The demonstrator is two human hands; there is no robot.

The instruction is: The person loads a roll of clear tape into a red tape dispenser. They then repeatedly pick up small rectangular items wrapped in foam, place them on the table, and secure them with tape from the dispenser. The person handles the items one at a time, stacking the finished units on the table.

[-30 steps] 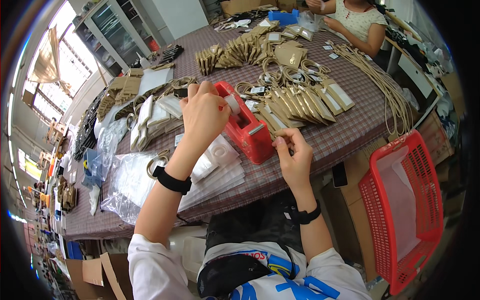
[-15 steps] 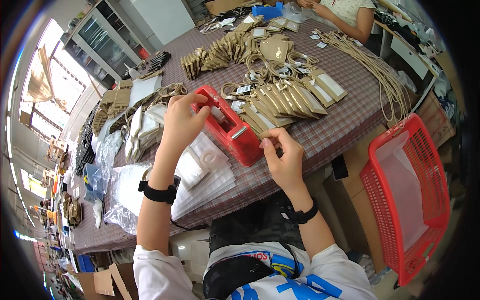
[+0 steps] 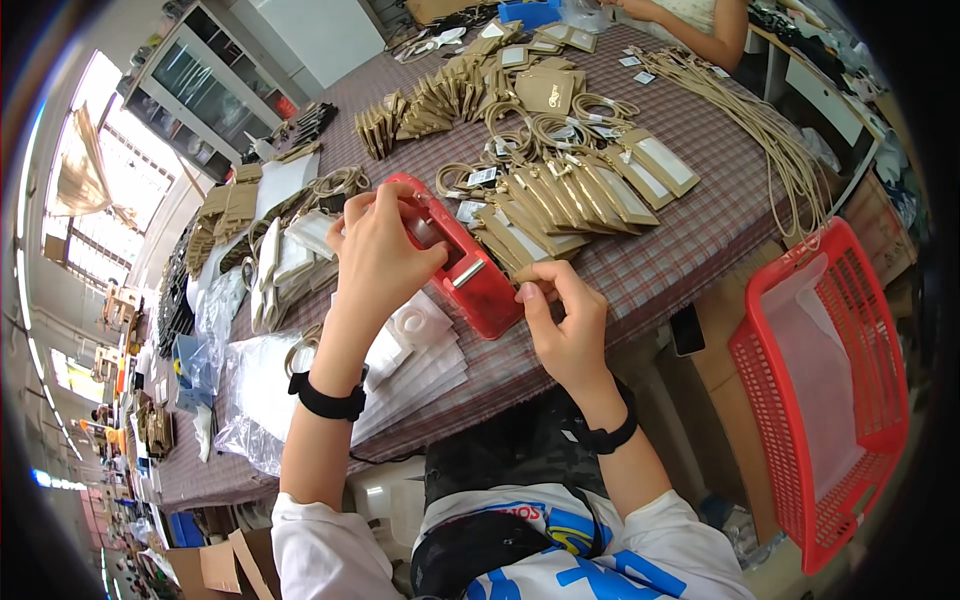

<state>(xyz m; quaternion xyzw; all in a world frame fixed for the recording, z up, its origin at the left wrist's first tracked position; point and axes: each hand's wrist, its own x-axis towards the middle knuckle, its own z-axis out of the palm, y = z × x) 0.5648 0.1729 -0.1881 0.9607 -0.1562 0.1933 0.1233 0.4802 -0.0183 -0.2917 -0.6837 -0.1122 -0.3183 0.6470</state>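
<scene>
A red tape dispenser [image 3: 487,305] stands at the near edge of the table. My left hand [image 3: 383,250] lies over its far end, fingers bent around the body and thumb dipping toward the roll of tape inside. Just right of the dispenser's near end, my right hand [image 3: 568,318] is closed in a pinch, thumb against forefinger. What sits between those fingertips is too small to make out. Beyond them, a row of beige pouches [image 3: 535,215] with clear windows leans in a fanned stack, their beige cords [image 3: 510,130] coiled behind.
White sheets [image 3: 425,375] and a tape roll [image 3: 411,321] lie left of the dispenser. More beige pouches [image 3: 425,108] stand farther back. Long cords [image 3: 735,120] hang over the table's right edge, above a red plastic basket [image 3: 780,420]. Across the table sits a person [image 3: 690,30].
My left hand has shifted slightly right and nearer, its thumb now lower over the dispenser. The right hand keeps its pinch in nearly the same place. The view has tilted slightly.
</scene>
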